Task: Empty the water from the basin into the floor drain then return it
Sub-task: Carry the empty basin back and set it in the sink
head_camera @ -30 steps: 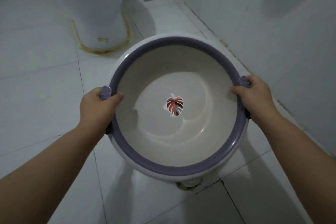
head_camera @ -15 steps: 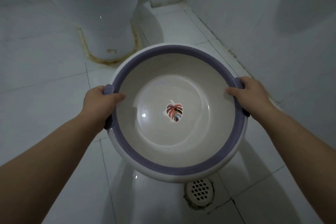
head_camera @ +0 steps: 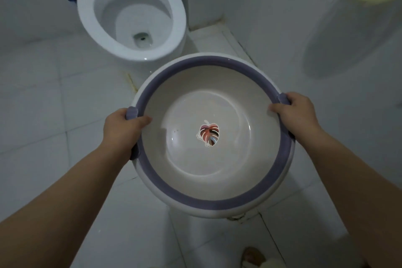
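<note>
Left hand [head_camera: 121, 130] grips basin [head_camera: 217, 201] at its left rim, centre-left | right hand [head_camera: 298, 113] grips the opposite rim, centre-right | basin held about level between them mid-frame, both hands equally near, apparently drained | floor drain [head_camera: 237, 217], sliver showing under basin's lower edge | toilet [head_camera: 130, 17] upper left.

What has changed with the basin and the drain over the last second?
The view has swung up: the toilet now shows its whole bowl. The floor drain, plain half a second ago, is almost hidden under the near rim of the basin. The swirl inside it a second ago has settled. Unchanged: left hand and right hand grip the side handles, nothing let go, basin roughly level.
</note>
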The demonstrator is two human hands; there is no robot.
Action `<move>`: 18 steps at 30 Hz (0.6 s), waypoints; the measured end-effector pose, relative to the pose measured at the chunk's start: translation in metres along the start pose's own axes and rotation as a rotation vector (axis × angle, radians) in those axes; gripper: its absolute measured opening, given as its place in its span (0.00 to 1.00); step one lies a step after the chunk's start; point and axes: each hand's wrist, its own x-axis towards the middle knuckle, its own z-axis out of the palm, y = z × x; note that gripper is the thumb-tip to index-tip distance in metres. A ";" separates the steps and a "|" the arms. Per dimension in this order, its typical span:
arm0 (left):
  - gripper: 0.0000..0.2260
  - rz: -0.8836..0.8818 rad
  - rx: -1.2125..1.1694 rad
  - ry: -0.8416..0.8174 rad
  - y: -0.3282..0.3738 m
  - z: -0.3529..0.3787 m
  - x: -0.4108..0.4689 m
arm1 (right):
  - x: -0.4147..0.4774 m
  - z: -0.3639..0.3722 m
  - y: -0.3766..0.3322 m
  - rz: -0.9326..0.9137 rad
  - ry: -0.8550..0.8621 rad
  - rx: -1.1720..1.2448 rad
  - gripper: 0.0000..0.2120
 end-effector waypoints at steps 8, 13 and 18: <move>0.05 0.024 -0.021 -0.040 0.150 -0.077 -0.076 | -0.041 -0.121 -0.145 -0.011 0.024 -0.022 0.07; 0.05 0.052 -0.062 -0.081 0.241 -0.120 -0.117 | -0.068 -0.193 -0.228 -0.024 0.060 -0.019 0.04; 0.06 0.090 -0.027 -0.138 0.311 -0.145 -0.152 | -0.093 -0.259 -0.279 -0.034 0.107 0.009 0.09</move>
